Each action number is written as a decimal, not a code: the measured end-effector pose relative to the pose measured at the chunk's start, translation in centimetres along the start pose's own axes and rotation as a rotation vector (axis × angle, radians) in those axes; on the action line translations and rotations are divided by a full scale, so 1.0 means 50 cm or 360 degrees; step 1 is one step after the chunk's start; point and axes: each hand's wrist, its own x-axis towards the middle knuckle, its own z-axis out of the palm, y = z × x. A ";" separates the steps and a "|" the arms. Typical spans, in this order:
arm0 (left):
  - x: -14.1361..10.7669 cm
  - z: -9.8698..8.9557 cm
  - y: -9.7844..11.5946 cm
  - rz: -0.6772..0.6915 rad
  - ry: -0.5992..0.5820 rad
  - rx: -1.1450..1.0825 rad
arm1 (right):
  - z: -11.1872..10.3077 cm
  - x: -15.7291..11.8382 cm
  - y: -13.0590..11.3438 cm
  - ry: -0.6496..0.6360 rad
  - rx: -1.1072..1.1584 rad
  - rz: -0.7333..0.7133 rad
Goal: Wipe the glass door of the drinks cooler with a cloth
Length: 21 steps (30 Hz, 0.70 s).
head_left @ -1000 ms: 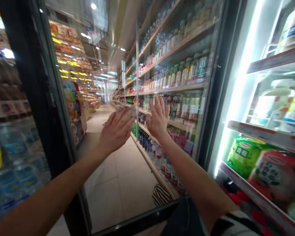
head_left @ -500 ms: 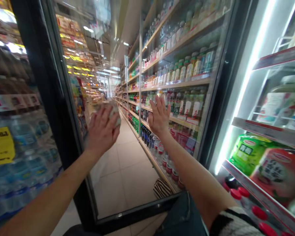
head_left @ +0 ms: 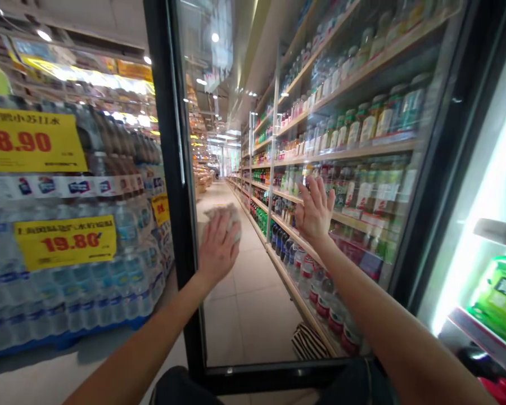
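Cooler door (head_left: 278, 135) stood open; left hand (head_left: 218, 253) gripped a crumpled cloth (head_left: 223, 220) against it, right hand (head_left: 315, 211) lay flat, open, apparently bracing.

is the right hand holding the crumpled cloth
No, the right hand is open on the glass door; the left hand holds the crumpled cloth.

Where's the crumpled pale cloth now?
In the head view, the crumpled pale cloth is under the left hand on the glass fridge door, right of its black frame.

Both forearms (head_left: 388, 326) are bare; dark trousers (head_left: 354, 382) show below.
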 end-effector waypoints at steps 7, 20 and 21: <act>-0.033 -0.003 -0.001 -0.0053 -0.0030 0.0057 | -0.002 0.000 -0.001 0.0026 -0.0006 -0.0014; -0.033 0.004 0.001 0.0275 -0.0156 0.0011 | -0.002 0.000 0.001 -0.0003 0.0011 0.0010; -0.038 0.005 0.005 0.0437 -0.0207 -0.0020 | -0.002 0.001 0.001 -0.0014 0.0013 0.0016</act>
